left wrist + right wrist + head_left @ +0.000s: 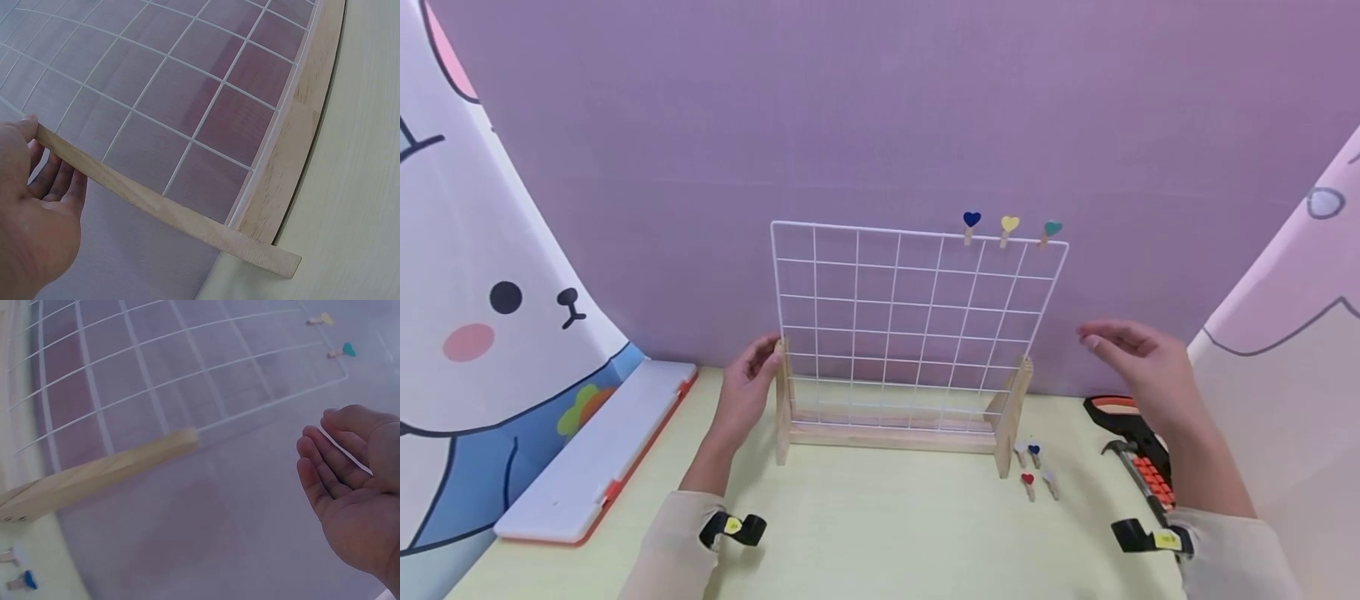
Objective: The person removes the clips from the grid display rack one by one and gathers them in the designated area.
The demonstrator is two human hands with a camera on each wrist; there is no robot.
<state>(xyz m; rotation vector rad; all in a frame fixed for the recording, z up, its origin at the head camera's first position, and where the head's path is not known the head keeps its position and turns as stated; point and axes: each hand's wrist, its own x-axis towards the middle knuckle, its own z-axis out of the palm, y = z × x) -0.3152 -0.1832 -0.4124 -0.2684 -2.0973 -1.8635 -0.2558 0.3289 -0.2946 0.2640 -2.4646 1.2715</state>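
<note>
A white wire grid (892, 295) stands upright in a wooden stand (892, 437). My left hand (749, 385) pinches the top of the stand's left upright between thumb and fingers, which the left wrist view shows on the wooden strip (165, 206). Along the grid's top right edge sit three small heart clothespins: dark blue (972, 220), yellow (1009, 225) and teal (1052, 228). To the right of the grid, my right hand (1142, 367) hangs in the air, apart from everything, with loosely bent fingers and nothing held.
Several more heart clothespins lie by the stand's right foot, including a red one (1028, 483) and a blue one (1034, 454). Farther right are a hammer (1138, 475) and a black-and-orange tool (1123, 421). A white case (598, 450) with an orange edge lies at left.
</note>
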